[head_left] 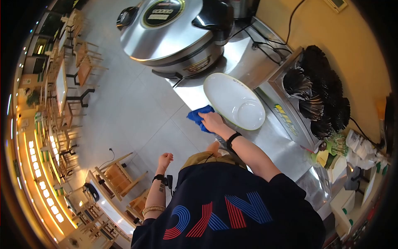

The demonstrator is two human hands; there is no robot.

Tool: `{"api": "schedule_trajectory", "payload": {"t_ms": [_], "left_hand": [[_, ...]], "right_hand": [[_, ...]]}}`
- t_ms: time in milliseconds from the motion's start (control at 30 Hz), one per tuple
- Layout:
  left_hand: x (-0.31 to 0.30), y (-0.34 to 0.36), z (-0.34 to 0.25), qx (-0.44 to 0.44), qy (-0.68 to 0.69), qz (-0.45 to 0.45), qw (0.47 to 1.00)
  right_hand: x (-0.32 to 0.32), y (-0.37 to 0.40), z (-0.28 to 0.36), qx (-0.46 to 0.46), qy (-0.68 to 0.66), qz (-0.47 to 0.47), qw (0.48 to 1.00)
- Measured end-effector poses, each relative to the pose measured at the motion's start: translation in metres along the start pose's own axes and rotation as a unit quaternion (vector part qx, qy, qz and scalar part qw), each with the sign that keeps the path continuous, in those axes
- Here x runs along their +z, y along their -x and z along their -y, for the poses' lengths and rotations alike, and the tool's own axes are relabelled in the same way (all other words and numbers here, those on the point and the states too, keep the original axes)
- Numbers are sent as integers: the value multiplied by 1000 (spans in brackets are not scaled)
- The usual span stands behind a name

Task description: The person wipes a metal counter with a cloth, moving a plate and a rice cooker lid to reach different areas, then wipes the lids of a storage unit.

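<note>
My right hand [212, 122] is closed on a crumpled blue cloth [200, 118] at the front edge of the metal counter [271, 139]. Right beside that hand, a large white oval dish [223, 92] with a thin green rim lies on the counter. The dish has a round hollow toward its near end. My left hand [165, 161] hangs out to the left over the floor, its fingers curled in and nothing visible in them.
A large steel rice cooker [174, 41] stands at the far end of the counter, with black cables [265, 45] behind it. Black holders with spoons [309, 99] fill a rack along the wall. Wooden chairs [118, 178] and tables are to the left.
</note>
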State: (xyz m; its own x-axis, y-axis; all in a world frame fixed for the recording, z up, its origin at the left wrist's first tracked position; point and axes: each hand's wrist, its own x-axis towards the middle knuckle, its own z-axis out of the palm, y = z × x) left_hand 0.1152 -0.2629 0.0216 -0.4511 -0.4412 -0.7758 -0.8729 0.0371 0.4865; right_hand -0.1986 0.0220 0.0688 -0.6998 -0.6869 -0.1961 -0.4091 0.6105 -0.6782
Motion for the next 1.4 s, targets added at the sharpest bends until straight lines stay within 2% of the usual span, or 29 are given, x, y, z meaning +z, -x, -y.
{"api": "schedule_trajectory", "payload": {"t_ms": [100,233,367,433,500,567,600,633,700,733,833,900,1000,1067,1133,1200,1267,1400], "left_hand": [[-16,17,24,-33,-4,5,999],[-35,22,47,-49,-25,-14,998],[-46,-3,61,-34,-107,40,993],[-36,-30,45,-19,-150,86,985],[-17,-53,20,2,-200,90,976],[4,-99,-3,32,-250,130,959],[16,-135,-3,121,-291,150,937],[33,-155,-7,208,-323,166,908],[69,-138,-75,201,-323,196,904],[84,-134,-98,207,-325,204,900],[116,-125,-140,219,-275,227,908],[135,-114,-155,238,-268,199,912],[151,-112,-144,242,-252,237,906],[151,-121,-126,242,-261,260,897],[143,-122,-122,244,-273,282,887],[132,-115,-120,200,-286,273,897],[118,-112,-116,188,-292,250,904],[96,-93,-114,159,-318,172,919]], "right_hand": [[2,-19,11,35,-4,-29,999],[4,-1,5,51,1,-14,999],[15,73,-21,29,2,-32,999],[12,130,-31,74,0,-28,997],[7,194,-40,116,-2,-37,993],[17,257,-53,168,-11,-95,981],[23,287,-55,190,-24,-140,971],[25,313,-52,205,-21,-144,968],[25,350,-42,326,-39,-188,926],[35,361,-42,323,-23,-230,918],[40,359,-41,324,-25,-258,910],[30,347,-51,317,-22,-262,911],[-5,320,-72,321,4,-250,914],[-29,301,-89,372,27,-222,901],[-44,284,-110,381,36,-239,892],[-54,276,-126,393,40,-252,883],[-63,277,-138,436,42,-285,853],[-64,337,-182,467,36,-332,819]]}}
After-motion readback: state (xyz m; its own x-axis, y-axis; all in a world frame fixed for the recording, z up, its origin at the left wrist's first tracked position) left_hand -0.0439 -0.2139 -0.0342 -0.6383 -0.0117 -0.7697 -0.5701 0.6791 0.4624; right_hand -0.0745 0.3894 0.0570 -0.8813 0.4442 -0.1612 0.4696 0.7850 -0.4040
